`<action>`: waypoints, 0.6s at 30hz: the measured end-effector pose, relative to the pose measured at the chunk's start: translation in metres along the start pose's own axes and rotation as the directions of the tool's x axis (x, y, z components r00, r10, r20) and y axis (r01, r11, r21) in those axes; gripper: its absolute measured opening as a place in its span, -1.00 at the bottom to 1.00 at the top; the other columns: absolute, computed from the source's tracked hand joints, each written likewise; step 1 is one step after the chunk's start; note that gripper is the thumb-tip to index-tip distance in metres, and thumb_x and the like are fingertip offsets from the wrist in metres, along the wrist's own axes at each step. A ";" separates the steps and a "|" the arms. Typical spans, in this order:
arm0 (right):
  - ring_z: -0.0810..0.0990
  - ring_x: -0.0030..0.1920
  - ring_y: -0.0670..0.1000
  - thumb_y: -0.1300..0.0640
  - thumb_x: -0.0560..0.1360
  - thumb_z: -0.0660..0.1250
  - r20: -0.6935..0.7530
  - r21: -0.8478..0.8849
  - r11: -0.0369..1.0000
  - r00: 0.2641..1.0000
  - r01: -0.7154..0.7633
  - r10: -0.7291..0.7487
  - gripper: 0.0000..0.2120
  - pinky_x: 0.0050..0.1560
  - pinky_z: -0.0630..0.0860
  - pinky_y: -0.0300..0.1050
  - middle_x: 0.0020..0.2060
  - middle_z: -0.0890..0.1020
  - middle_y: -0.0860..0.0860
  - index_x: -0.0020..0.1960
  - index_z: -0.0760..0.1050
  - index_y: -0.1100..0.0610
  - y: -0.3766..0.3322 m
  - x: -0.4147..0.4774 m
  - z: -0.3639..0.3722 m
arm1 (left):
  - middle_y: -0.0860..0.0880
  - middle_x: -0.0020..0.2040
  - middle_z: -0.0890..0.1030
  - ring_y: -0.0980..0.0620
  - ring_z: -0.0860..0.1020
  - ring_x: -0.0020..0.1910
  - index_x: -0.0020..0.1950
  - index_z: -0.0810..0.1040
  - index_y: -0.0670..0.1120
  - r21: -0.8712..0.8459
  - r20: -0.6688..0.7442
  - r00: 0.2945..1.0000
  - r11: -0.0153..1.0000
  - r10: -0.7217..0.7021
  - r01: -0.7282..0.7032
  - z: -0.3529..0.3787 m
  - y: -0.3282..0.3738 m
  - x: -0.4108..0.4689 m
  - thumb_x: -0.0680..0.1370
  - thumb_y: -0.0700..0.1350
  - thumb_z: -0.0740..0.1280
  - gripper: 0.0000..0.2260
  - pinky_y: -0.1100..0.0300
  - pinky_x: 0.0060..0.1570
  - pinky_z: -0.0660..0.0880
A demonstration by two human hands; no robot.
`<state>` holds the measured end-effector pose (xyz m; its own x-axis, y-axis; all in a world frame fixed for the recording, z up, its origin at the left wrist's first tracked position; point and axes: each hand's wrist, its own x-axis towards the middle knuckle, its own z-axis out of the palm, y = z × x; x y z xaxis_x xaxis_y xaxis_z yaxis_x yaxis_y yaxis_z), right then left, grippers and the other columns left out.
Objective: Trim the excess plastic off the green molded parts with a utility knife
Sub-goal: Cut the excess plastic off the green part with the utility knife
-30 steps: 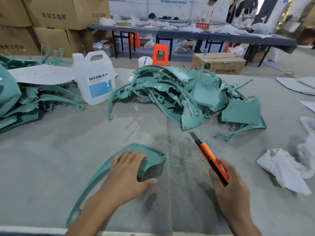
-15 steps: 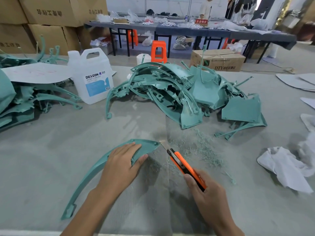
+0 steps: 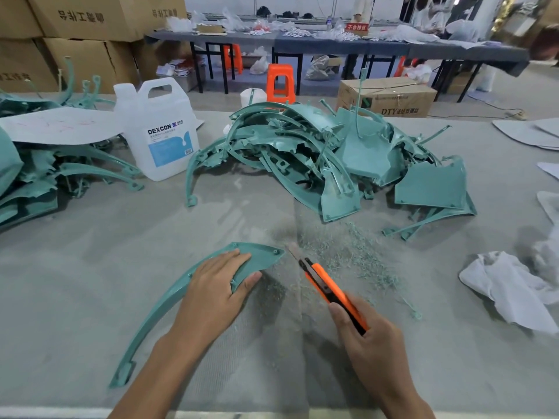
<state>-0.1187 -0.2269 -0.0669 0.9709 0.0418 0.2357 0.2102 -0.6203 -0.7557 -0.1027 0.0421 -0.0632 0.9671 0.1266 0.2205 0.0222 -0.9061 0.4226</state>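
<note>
hands first: left hand (image 3: 216,288) lies flat, fingers straight, pressing down on the wide end of the curved green part (image 3: 157,309), thumb along its near edge. right hand (image 3: 372,343) is clenched round the handle of the orange utility knife (image 3: 329,285), blade out and aimed up-left.

left to right: a stack of green parts (image 3: 45,176) sits well left of and beyond the left hand, with a white dexcon jug (image 3: 160,131) beside it. the curved green part runs from the bench (image 3: 90,267) edge near the left forearm up under the palm, its pointed tip sticking out just right of the fingers. the blade tip is just beside that point; contact cannot be told. beyond both hands is the big pile of green parts (image 3: 317,158). green shavings (image 3: 348,255) lie just beyond the knife, and a white rag (image 3: 514,288) is well right of the right hand.

change: a second ago the knife was off to the right, clear of the part, and the part's wide end sat tipped up under the palm. now the part is pressed flat and the blade has come in to its tip. looks like the start of a trimming pass on the tip edge; the part is pinned, the cut not visibly made. risk: the blade points toward the left hand's side.
</note>
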 end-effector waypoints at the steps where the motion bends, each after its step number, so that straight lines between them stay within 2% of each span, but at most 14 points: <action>1: 0.54 -0.44 -0.11 -0.35 0.44 0.23 0.013 0.004 1.000 1.000 0.002 -0.003 -0.65 -0.35 0.48 -0.20 -0.40 0.57 -0.11 0.11 0.57 -0.24 0.000 -0.001 -0.001 | 0.07 0.42 0.50 0.06 0.41 0.42 0.42 0.51 0.08 -0.008 -0.003 1.000 1.000 0.000 0.000 -0.001 0.000 0.000 0.55 0.43 -0.03 -0.34 0.12 0.44 0.21; 3: 0.54 -0.45 -0.10 -0.35 0.44 0.22 0.053 -0.023 0.999 0.998 0.030 -0.028 -0.65 -0.36 0.49 -0.17 -0.43 0.55 -0.12 0.14 0.53 -0.26 -0.002 -0.003 0.000 | 0.06 0.41 0.51 0.06 0.42 0.41 0.41 0.51 0.07 -0.019 -0.006 1.000 1.000 0.004 -0.004 -0.002 0.000 0.000 0.55 0.43 -0.02 -0.34 0.11 0.44 0.21; 5: 0.53 -0.45 -0.06 -0.31 0.47 0.24 0.039 -0.063 0.998 0.999 0.022 -0.020 -0.67 -0.36 0.47 -0.15 -0.46 0.53 -0.09 0.10 0.59 -0.19 0.000 0.001 0.003 | 0.05 0.41 0.51 0.05 0.42 0.41 0.41 0.52 0.06 -0.023 0.000 1.000 1.000 0.011 -0.011 -0.003 0.000 0.000 0.55 0.42 -0.02 -0.34 0.13 0.44 0.19; 9: 0.51 -0.41 -0.06 -0.21 0.51 0.34 0.026 -0.071 0.997 1.000 -0.009 0.011 -0.79 -0.36 0.45 -0.22 -0.44 0.54 -0.10 0.09 0.60 -0.19 0.004 0.005 0.005 | 0.03 0.41 0.51 0.03 0.41 0.42 0.41 0.52 0.04 -0.037 0.003 1.000 0.999 0.018 -0.018 -0.005 0.001 -0.001 0.55 0.40 0.01 -0.36 0.14 0.43 0.19; 12: 0.53 -0.41 -0.07 -0.25 0.50 0.32 0.052 -0.030 0.999 0.999 0.019 -0.017 -0.80 -0.38 0.44 -0.25 -0.39 0.56 -0.08 0.08 0.55 -0.25 0.004 0.001 0.005 | 0.04 0.41 0.51 0.05 0.41 0.42 0.41 0.52 0.05 -0.064 0.004 1.000 0.998 0.007 -0.007 -0.007 0.000 0.001 0.56 0.39 0.03 -0.37 0.12 0.45 0.22; 16: 0.55 -0.39 -0.09 -0.26 0.49 0.31 0.034 -0.040 0.999 0.999 -0.008 0.010 -0.74 -0.38 0.44 -0.23 -0.41 0.57 -0.12 0.07 0.61 -0.18 0.007 0.009 0.007 | 0.06 0.42 0.49 0.06 0.39 0.43 0.42 0.50 0.06 -0.050 0.022 1.000 0.999 0.017 -0.016 -0.007 0.001 -0.001 0.54 0.41 -0.01 -0.34 0.14 0.45 0.18; 18: 0.54 -0.40 -0.09 -0.31 0.47 0.27 0.031 -0.016 1.000 1.000 0.004 -0.003 -0.71 -0.39 0.44 -0.24 -0.42 0.56 -0.12 0.07 0.59 -0.20 0.006 0.006 0.007 | 0.06 0.42 0.49 0.06 0.40 0.43 0.42 0.50 0.06 -0.072 0.020 1.000 0.997 -0.002 0.003 -0.008 0.000 0.000 0.55 0.41 -0.01 -0.35 0.11 0.46 0.21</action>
<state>-0.1103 -0.2248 -0.0745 0.9733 0.0682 0.2191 0.2120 -0.6327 -0.7448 -0.1049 0.0456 -0.0563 0.9721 0.1199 0.2018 0.0071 -0.8743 0.4854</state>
